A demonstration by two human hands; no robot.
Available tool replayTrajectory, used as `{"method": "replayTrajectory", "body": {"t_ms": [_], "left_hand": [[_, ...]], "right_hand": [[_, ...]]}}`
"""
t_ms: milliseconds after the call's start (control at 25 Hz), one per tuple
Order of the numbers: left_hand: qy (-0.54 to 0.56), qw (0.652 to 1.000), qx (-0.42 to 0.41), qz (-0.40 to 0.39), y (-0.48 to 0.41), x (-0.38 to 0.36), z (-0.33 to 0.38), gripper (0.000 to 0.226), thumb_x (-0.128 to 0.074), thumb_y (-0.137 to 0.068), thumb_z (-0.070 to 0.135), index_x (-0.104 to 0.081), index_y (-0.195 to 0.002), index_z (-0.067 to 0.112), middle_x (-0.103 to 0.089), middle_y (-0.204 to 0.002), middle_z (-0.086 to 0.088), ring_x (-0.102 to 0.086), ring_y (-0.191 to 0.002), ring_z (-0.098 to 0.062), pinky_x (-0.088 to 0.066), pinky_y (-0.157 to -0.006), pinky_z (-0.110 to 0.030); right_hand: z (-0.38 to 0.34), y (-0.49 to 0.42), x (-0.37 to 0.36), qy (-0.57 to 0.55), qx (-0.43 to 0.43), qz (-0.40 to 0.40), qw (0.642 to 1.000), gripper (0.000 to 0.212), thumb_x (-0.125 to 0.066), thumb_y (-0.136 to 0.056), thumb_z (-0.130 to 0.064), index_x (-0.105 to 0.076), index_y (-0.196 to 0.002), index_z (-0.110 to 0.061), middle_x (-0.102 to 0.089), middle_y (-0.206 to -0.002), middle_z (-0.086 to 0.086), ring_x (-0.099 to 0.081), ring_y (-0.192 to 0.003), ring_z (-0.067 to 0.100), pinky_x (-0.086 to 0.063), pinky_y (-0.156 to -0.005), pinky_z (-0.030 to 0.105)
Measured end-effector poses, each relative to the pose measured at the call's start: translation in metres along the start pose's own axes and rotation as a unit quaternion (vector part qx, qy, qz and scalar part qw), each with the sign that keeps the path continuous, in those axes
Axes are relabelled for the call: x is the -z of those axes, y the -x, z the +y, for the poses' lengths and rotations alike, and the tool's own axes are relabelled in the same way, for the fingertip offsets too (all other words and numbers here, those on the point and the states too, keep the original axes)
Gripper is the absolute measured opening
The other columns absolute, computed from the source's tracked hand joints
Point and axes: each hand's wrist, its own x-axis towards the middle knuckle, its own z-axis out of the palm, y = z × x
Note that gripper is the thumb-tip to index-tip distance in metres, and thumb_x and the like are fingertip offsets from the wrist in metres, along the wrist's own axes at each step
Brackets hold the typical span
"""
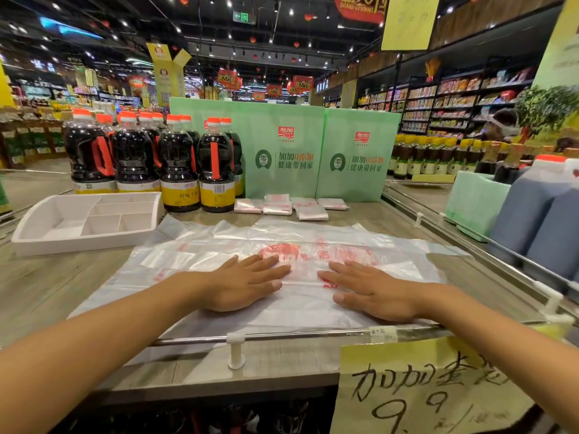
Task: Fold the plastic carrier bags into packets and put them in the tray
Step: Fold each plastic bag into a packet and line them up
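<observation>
Carrier bag: clear plastic carrier bag [313, 233] with red print, spread flat on the wooden table [47, 283].
Left hand [247, 283]: fingers straight, palm down, pressing on the bag and gripping nothing.
Right hand [372, 289]: likewise flat on the bag, just beside the left.
Folded packets [277, 206]: several lie on the table beyond the bag, against the green display boxes [282, 151].
Tray [78, 244]: white, divided into compartments, at far left, well apart from the packets.
Soy sauce bottles [178, 164]: stand behind the tray.
</observation>
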Motion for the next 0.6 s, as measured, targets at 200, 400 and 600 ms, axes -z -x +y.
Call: {"method": "replayTrajectory", "body": {"t_ms": [200,400,600], "left_hand": [[-0.017,0.997,0.039,-0.061,0.003,0.006,-0.017,0.060,-0.012,-0.105,0.062,0.014,-0.157,0.046,0.025,-0.165,0.016,0.024,-0.153,-0.014,0.013,-0.125,-0.046],[0.002,0.997,0.024,-0.074,0.013,0.010,-0.041,0.096,-0.004,-0.077,0.094,0.013,-0.157,0.045,0.023,-0.166,0.017,0.023,-0.153,-0.011,0.012,-0.124,-0.041],[0.065,0.997,0.017,0.041,0.027,0.008,-0.055,0.073,-0.032,-0.094,0.075,-0.019,-0.159,0.045,-0.009,-0.166,0.022,-0.006,-0.154,-0.003,-0.004,-0.122,-0.025]], "right_hand": [[0.011,0.012,0.002,-0.011,-0.033,-0.041,0.999,0.082,-0.005,-0.078,-0.089,0.008,-0.153,-0.059,0.020,-0.167,-0.015,0.023,-0.154,0.018,0.012,-0.125,0.042],[0.020,0.018,0.010,-0.015,-0.069,-0.068,0.995,0.068,-0.017,-0.095,-0.071,0.008,-0.155,-0.054,0.023,-0.167,-0.010,0.024,-0.154,0.021,0.012,-0.125,0.044],[0.044,0.025,0.010,-0.034,-0.055,-0.027,0.998,0.067,-0.026,-0.096,-0.066,-0.001,-0.157,-0.051,0.011,-0.169,-0.016,0.013,-0.155,0.009,0.008,-0.125,0.034]]}}
